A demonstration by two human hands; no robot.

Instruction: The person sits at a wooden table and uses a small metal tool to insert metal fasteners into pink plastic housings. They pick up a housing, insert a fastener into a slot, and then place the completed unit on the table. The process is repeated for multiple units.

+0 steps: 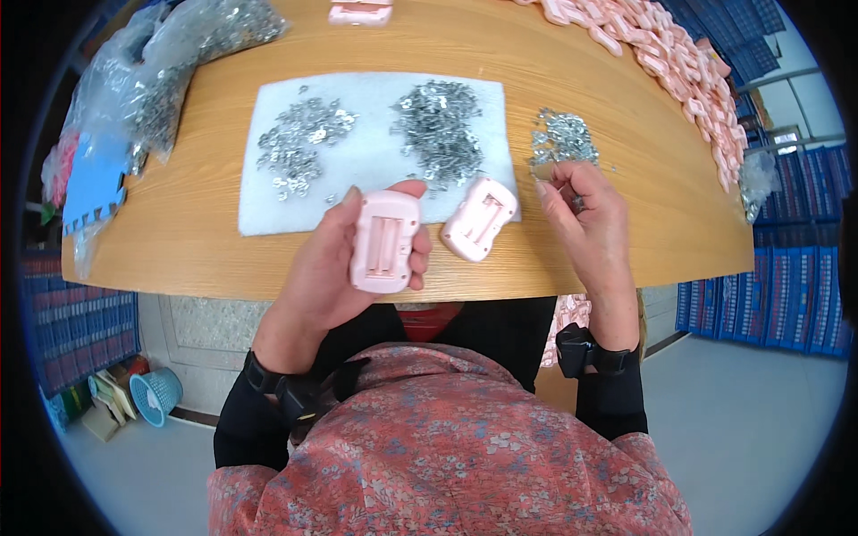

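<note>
Left hand, centre of the frame, is wrapped around a pink plastic casing — thumb on one long side, fingers curled over the other, the open recessed back facing up. The casing is held above the near edge of the wooden worktop, not resting on it.

Right hand, right of centre, is nearly shut: thumb and forefinger pinch a small metal clip, the other fingers loosely curled. The pinch sits just below a small heap of clips lying bare on the worktop.

Between the two hands a second pink casing lies tilted, partly on the lower right corner of a white felt mat, open side up, untouched by either hand.

On the mat — two more piles of metal clips, one left, one denser toward the right.

Upper left of the frame: clear bags of metal parts. Upper right: a long row of pink casings runs along the worktop's far edge. Top centre, another pink casing cut off by the frame.
</note>
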